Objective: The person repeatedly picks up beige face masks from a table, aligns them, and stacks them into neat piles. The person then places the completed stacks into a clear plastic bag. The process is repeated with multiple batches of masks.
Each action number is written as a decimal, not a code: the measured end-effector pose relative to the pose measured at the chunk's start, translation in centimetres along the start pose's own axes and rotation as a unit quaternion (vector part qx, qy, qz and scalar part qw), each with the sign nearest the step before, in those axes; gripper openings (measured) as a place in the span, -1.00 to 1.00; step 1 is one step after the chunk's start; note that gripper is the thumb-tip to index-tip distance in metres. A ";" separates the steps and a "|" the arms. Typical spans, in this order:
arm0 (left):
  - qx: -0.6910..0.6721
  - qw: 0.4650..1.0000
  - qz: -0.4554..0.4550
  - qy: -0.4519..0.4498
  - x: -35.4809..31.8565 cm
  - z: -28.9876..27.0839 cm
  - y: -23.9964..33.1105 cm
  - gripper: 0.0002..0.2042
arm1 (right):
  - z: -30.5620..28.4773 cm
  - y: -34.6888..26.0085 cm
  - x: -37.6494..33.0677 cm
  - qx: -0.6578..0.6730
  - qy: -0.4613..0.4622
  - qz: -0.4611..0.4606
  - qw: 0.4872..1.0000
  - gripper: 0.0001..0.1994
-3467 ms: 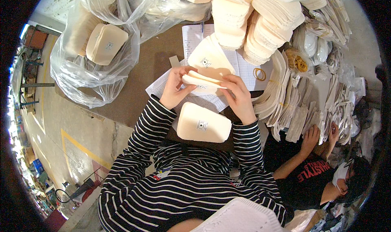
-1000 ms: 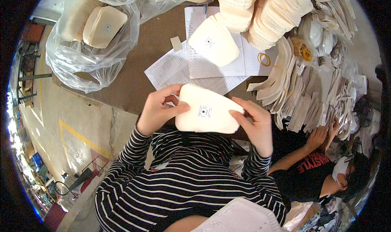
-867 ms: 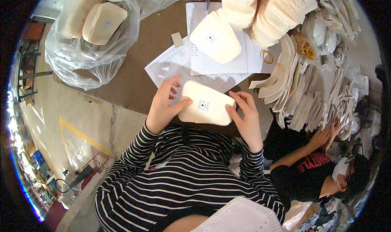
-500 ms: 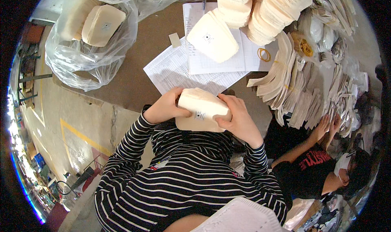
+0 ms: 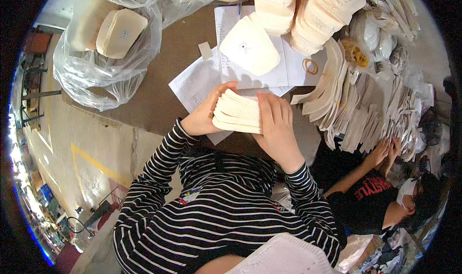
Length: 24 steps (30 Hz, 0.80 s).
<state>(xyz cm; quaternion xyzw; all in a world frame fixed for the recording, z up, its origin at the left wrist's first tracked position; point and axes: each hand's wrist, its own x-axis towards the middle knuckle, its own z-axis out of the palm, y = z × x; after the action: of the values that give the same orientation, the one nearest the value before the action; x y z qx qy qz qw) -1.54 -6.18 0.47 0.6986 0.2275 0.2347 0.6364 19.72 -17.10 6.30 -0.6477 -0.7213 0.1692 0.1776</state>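
Observation:
Between my two hands is a stack of thin cream pads (image 5: 238,114), tipped so that its layered edges face me. My left hand (image 5: 204,111) wraps round the left end, and my right hand (image 5: 279,127) grips the right end with its fingers over the top side. The stack is held above the table's near edge, just short of some printed sheets (image 5: 190,84). A similar stack of cream pads (image 5: 250,45), with a small printed mark on its top piece, lies beyond on an open notebook (image 5: 231,19).
Tall piles of cream pads (image 5: 322,19) stand at the back. A clear plastic bag (image 5: 108,84) with more pads lies left. Yellow rubber bands (image 5: 310,66) rest on the paper. Bundled pale strips (image 5: 329,84) cover the right side, where a co-worker's hands (image 5: 387,149) are busy.
Both hands have raised the stack slightly away from my body and tilted it. Its marked top face was toward me before; now the layered edges show.

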 end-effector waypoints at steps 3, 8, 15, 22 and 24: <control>0.011 1.000 -0.003 -0.013 0.2 -0.2 -0.7 -0.10 | -0.3 -0.4 0.8 -0.030 0.037 -0.021 0.999 -0.15; 0.052 0.999 0.008 0.005 0.4 -0.6 -0.2 -0.10 | 0.4 -1.1 2.0 0.044 0.029 0.042 0.998 -0.32; -0.110 0.978 0.033 0.177 -1.8 -3.3 1.7 -0.41 | -1.1 -1.2 1.9 0.016 0.157 0.036 0.987 -0.34; -0.287 0.910 -0.019 0.300 -0.9 -0.3 -0.2 -0.47 | -0.7 -0.3 3.1 0.112 0.171 0.087 0.975 -0.31; -0.241 0.929 0.032 0.278 0.5 2.8 1.3 -0.30 | -1.5 -1.1 3.4 0.173 0.199 0.082 0.961 -0.27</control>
<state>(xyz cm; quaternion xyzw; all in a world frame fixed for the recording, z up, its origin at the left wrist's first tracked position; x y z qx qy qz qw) 0.62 -8.17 1.60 0.4379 0.3095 0.4871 0.6893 19.13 -13.80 8.25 -0.6846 -0.5756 0.1731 0.4123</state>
